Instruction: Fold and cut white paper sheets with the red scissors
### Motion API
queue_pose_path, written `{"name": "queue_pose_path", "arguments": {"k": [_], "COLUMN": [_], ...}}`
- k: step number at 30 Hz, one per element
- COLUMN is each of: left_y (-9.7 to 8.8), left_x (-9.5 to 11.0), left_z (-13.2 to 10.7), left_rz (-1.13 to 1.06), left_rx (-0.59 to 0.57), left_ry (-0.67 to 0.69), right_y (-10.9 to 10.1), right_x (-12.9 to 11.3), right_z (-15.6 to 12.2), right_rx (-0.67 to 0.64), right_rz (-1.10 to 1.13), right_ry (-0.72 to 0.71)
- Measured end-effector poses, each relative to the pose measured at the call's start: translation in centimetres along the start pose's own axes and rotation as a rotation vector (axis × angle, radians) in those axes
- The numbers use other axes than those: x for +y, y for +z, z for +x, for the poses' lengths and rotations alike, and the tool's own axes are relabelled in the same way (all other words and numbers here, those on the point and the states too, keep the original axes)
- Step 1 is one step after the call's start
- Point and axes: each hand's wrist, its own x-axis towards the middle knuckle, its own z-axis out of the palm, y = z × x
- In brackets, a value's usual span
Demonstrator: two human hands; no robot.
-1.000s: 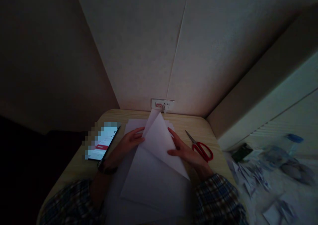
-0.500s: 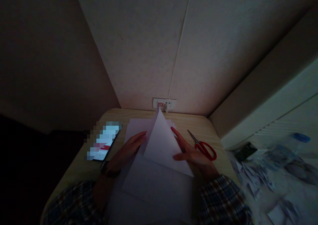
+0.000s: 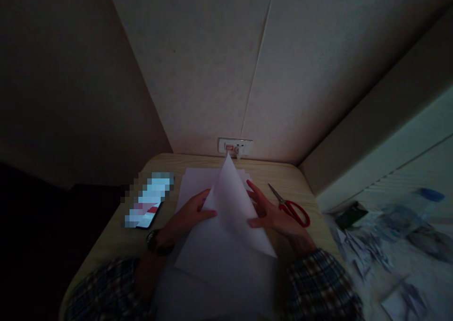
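Note:
A white sheet of paper is folded up into a raised pointed flap above other white sheets on a small wooden table. My left hand presses the flap's left edge, thumb and fingers closed on the paper. My right hand holds the flap's right side, thumb on the front face and fingers stretched behind it. Both forearms wear plaid sleeves, and a dark watch sits on my left wrist.
Red-handled scissors lie just right of my right hand. A lit phone lies at the table's left. A wall socket sits behind the table. Paper scraps, a dark box and a plastic bottle lie on the floor at right.
The paper flap has tilted more upright and narrowed. My left hand slid inward along its left edge, and my right hand shifted slightly up beside it.

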Motion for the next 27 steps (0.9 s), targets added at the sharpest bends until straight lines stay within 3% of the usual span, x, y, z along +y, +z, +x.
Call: {"name": "queue_pose_path", "arguments": {"k": [10, 16, 27], "left_y": [0.7, 0.9, 0.9], "left_x": [-0.5, -0.5, 0.0], "left_z": [0.2, 0.1, 0.0], "left_rz": [-0.022, -0.05, 0.034], "left_rx": [-0.155, -0.117, -0.083], "left_ry": [-0.013, -0.076, -0.109], "right_y": [1.6, 1.4, 1.7], "right_x": [-0.5, -0.5, -0.8], "right_z": [0.6, 0.8, 0.5], "right_rx": [0.202, 0.299, 0.358], "right_rz": [0.025, -0.015, 0.005], "right_ry": [0.001, -0.071, -0.103]}}
